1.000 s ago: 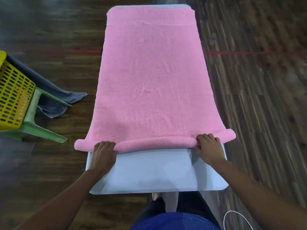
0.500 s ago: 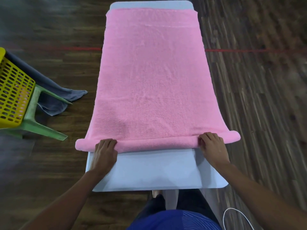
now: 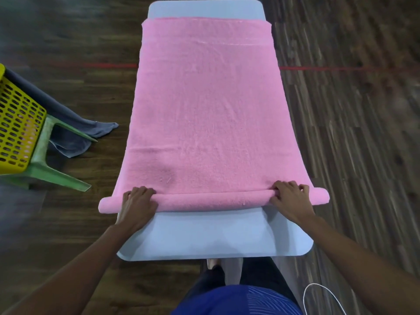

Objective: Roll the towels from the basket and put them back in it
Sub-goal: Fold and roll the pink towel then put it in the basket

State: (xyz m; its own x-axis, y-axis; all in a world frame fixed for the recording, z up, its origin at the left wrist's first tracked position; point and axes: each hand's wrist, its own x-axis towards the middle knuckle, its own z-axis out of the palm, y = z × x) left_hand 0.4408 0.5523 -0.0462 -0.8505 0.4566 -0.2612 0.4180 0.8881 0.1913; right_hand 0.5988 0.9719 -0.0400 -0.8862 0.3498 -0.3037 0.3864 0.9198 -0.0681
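Pink towel (image 3: 204,105), from the head view, lies spread lengthwise along a narrow pale blue table (image 3: 216,237), covering most of its top. A bare strip of table shows at the far end and a wider bare part at the near end. The towel's near edge is turned into a tight roll that runs across the table, and both ends of the roll stick out past the table's sides. Ahead of the roll the flat part of the towel stretches smooth to the far end, with a faint crease across it partway.

The left hand (image 3: 137,204) sits on the roll near its left end, fingers close together and curled over the top of it, tips on the far side. The right hand (image 3: 289,200) sits near the right end, fingers slightly spread and curled over the roll in the same way, knuckles raised. Both forearms reach in from the bottom corners.

Well to the left of the table, a yellow perforated basket (image 3: 18,128) rests on a green plastic stool (image 3: 47,171), of which only legs and part of the frame show. A grey towel (image 3: 75,130) hangs out of the basket and trails onto the dark wooden floor (image 3: 352,155), between stool and table. A red line (image 3: 329,68) crosses the floor, passing behind the table. At the bottom edge are the person's blue shirt (image 3: 238,301) and a loop of white cable (image 3: 322,292)
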